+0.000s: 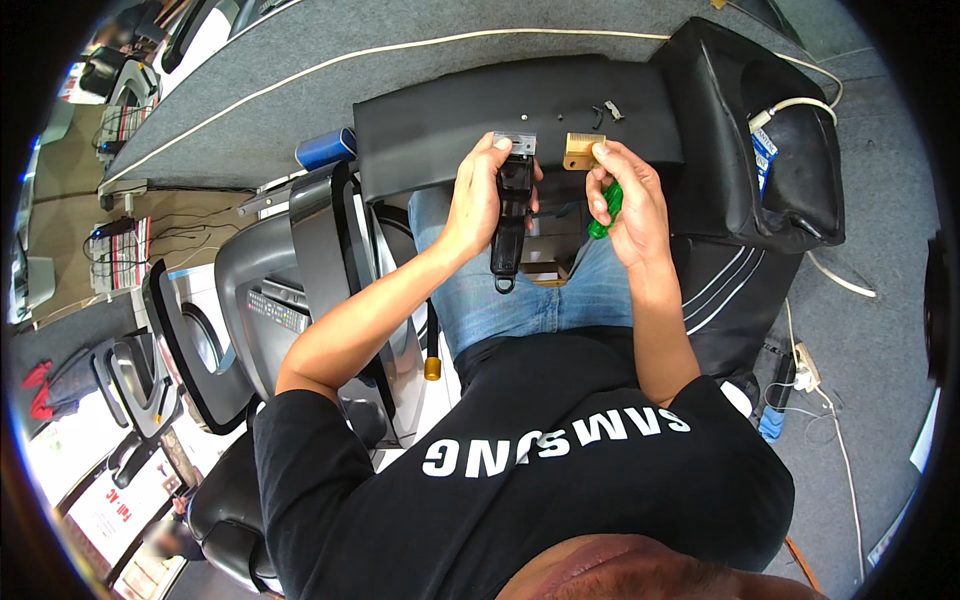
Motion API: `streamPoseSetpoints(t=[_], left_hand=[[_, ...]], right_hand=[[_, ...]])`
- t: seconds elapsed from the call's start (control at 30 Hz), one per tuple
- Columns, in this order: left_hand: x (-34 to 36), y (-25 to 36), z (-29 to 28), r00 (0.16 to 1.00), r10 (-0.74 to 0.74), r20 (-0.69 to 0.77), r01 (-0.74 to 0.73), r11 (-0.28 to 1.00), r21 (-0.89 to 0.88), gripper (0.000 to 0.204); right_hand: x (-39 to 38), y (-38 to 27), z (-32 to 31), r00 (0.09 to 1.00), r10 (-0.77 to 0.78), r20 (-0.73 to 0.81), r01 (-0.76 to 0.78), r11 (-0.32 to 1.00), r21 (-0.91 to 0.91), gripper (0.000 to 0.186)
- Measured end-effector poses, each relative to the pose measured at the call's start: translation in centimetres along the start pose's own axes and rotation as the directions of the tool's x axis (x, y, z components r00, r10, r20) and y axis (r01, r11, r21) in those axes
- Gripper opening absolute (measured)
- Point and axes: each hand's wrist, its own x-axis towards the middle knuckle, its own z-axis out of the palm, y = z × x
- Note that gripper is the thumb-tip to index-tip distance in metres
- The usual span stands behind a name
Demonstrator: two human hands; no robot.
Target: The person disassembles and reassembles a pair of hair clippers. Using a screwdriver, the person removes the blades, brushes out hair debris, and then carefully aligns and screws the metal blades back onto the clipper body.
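My left hand (472,200) is closed around a black hair clipper (512,205), held upright over my lap with its hanging loop toward me. A silver blade (522,146) sits at its far end, under my left thumb. To its right, my right hand (640,205) pinches a gold clipper blade (578,153) between thumb and finger. The same hand's curled fingers also keep a green-handled screwdriver (606,212), its shaft pointing down toward my lap. Beyond both hands, a small metal piece (614,111), a thin black piece (598,118) and tiny screws (525,117) lie on a black padded bench (425,135).
A black padded seat (700,130) adjoins the bench at the right. At the bench's left end is a blue cylindrical object (325,148). A black chair (262,260) with a remote control (278,310) stands on my left. White cable (400,48) runs along the far floor.
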Motion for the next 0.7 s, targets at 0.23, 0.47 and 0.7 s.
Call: streamPoseSetpoints(t=[0.23, 0.47, 0.7], left_hand=[[0.4, -0.5, -0.7, 0.997, -0.079, -0.009, 0.079, 0.994, 0.076, 0.073], [0.1, 0.1, 0.3, 0.993, -0.106, -0.057, 0.112, 0.986, 0.123, 0.077], [0.0, 0.2, 0.2, 0.997, -0.081, -0.011, 0.082, 0.981, 0.174, 0.076]], right_hand=[[-0.1, 0.0, 1.2, 0.999, 0.005, 0.039, -0.003, 0.998, -0.057, 0.018], [0.4, -0.3, 2.5, 0.997, -0.024, 0.078, 0.04, 0.975, -0.219, 0.02], [1.0, 0.2, 3.0, 0.997, 0.024, 0.069, -0.009, 0.977, -0.214, 0.02]])
